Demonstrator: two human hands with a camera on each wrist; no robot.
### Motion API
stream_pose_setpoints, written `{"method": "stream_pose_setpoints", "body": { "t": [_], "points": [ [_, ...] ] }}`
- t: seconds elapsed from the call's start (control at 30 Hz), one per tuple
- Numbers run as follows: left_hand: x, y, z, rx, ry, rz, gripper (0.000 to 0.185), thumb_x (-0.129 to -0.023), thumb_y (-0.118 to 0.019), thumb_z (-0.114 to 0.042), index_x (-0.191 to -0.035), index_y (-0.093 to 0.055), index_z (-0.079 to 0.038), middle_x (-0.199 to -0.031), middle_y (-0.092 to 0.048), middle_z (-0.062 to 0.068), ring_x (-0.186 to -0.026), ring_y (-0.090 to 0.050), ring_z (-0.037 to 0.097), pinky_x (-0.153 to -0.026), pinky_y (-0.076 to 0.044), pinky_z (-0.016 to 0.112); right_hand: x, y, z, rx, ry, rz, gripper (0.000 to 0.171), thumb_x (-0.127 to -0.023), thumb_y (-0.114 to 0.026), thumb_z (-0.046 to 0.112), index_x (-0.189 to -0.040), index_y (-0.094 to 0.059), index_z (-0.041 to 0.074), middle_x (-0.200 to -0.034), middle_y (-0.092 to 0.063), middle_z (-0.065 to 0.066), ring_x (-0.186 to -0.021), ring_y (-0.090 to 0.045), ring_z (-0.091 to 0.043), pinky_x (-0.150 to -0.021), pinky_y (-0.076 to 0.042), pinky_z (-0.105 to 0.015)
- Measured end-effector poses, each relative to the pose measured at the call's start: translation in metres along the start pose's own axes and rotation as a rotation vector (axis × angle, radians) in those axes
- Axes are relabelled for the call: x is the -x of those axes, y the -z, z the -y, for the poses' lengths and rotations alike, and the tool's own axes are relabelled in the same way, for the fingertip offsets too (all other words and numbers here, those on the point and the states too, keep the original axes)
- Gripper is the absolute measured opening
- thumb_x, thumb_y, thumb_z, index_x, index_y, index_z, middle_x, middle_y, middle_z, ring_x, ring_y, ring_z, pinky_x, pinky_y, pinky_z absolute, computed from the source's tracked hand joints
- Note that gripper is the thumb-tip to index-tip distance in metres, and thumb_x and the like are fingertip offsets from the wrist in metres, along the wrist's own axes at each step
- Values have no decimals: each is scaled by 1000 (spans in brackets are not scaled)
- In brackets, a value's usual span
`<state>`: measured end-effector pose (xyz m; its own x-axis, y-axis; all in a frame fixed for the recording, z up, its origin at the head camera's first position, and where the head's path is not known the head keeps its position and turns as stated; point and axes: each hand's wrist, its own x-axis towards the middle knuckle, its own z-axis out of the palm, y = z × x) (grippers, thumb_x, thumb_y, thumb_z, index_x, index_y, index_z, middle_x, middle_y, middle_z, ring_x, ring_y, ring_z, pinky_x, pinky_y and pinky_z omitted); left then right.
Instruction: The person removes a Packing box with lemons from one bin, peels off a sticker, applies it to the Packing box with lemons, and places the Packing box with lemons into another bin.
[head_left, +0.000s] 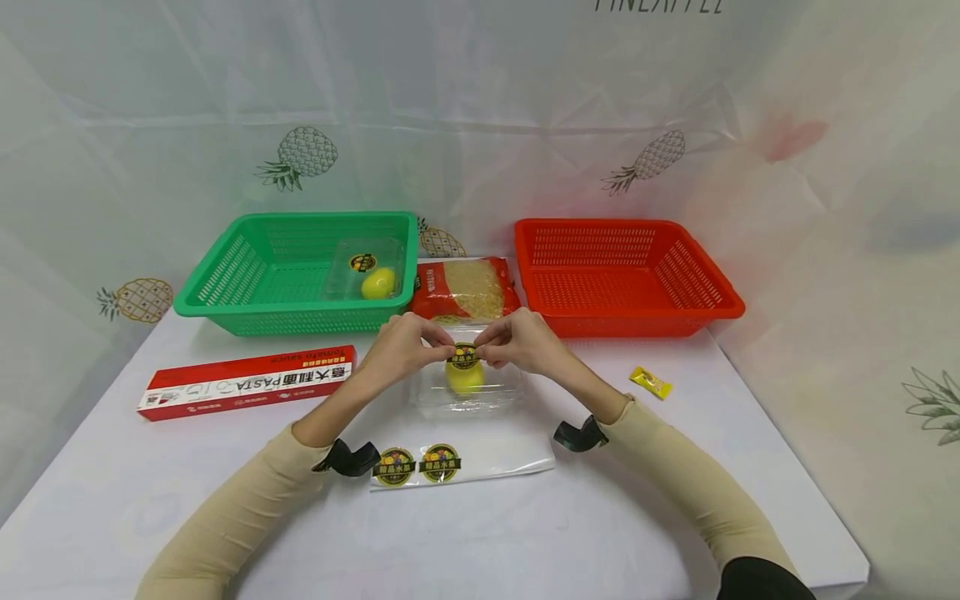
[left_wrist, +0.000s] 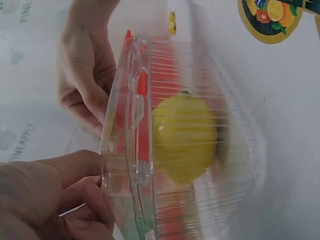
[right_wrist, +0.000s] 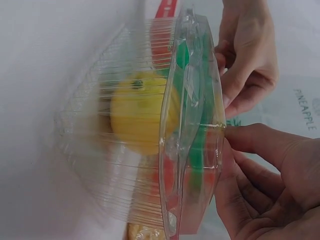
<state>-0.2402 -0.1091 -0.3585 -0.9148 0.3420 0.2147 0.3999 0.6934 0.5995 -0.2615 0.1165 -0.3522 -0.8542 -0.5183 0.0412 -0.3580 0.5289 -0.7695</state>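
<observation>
A clear plastic box with a yellow lemon inside sits at the table's middle. A round fruit sticker lies on its lid. My left hand pinches the sticker's left end and my right hand pinches its right end, fingers curled on the lid. In the left wrist view the lemon shows through the ribbed box, with my left hand against the lid. In the right wrist view my right hand touches the lid of the box.
A sheet with two more stickers lies near me. Behind are a green basket holding another boxed lemon, an empty red basket and a noodle bag. A red pasta box lies left, a yellow sachet right.
</observation>
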Motion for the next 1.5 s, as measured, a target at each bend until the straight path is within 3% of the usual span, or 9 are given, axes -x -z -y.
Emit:
{"method": "stream_pose_setpoints", "body": {
  "t": [0.3, 0.57, 0.73, 0.87, 1.0, 1.1, 1.2, 1.33, 1.5],
  "points": [
    [-2, 2, -2, -12, 12, 26, 5, -83, -76, -22, -84, -80, -18, -77, -76, -3, -69, -63, 13, -55, -37, 26, -1, 1, 0, 16, -11, 6, 13, -85, -77, 14, -95, -78, 6, -82, -76, -8, -64, -69, -13, -63, -60, -26],
    [-8, 3, -5, -83, 73, 101, 15, -81, -79, -28, -92, -76, -17, -76, -74, -2, -67, -63, 12, -52, -44, 26, -2, 0, 4, 62, -32, 27, 12, -86, -76, 12, -95, -78, 6, -82, -75, -8, -62, -66, -13, -63, -59, -25],
    [-9, 3, -4, -136, 87, 87, 24, -79, -81, -35, -93, -74, -17, -68, -66, -2, -59, -56, 14, -48, -38, 26, -3, -1, 5, 138, -22, 35, 9, -85, -76, 15, -90, -77, 8, -74, -73, -5, -56, -63, -12, -58, -57, -23],
    [-8, 0, 2, -149, 25, 40, 34, -80, -81, -38, -103, -72, -14, -79, -65, 3, -74, -54, 18, -60, -38, 28, -4, 0, 3, 189, -22, 38, 9, -84, -78, 19, -84, -75, 10, -68, -68, -3, -52, -58, -13, -54, -54, -23],
    [-6, -1, 11, -118, -60, 21, 45, -81, -80, -33, -118, -68, -11, -109, -65, 10, -102, -48, 25, -86, -39, 38, -5, 3, 1, 186, -19, 58, 10, -85, -77, 18, -83, -74, 9, -67, -66, -3, -51, -57, -12, -53, -53, -22],
    [-6, 1, 16, -67, -64, 59, 54, -81, -81, -32, -127, -63, -11, -126, -61, 11, -116, -45, 29, -97, -39, 47, -6, 5, 0, 184, -11, 75, 10, -85, -77, 17, -82, -74, 9, -67, -67, -4, -50, -57, -12, -52, -53, -22],
    [-9, 3, 19, -13, -49, 142, 61, -82, -80, -33, -134, -59, -11, -135, -60, 9, -127, -48, 29, -106, -42, 50, -6, 6, 0, 183, -13, 80, 10, -85, -77, 18, -81, -73, 9, -67, -67, -5, -50, -57, -12, -52, -53, -23],
    [-15, 3, 22, 17, -33, 208, 62, -82, -78, -39, -134, -60, -11, -133, -63, 9, -126, -56, 28, -103, -48, 50, -5, 6, -2, 195, 16, 69, 11, -84, -79, 21, -82, -74, 10, -67, -66, -3, -52, -56, -11, -53, -52, -23],
    [-16, 3, 22, 1, 12, 218, 54, -83, -76, -43, -127, -64, -15, -121, -68, 6, -110, -60, 26, -87, -53, 43, 0, 5, -7, 194, 87, 14, 11, -84, -79, 22, -85, -73, 12, -68, -66, 0, -54, -57, -11, -53, -53, -23]
  ]
}}
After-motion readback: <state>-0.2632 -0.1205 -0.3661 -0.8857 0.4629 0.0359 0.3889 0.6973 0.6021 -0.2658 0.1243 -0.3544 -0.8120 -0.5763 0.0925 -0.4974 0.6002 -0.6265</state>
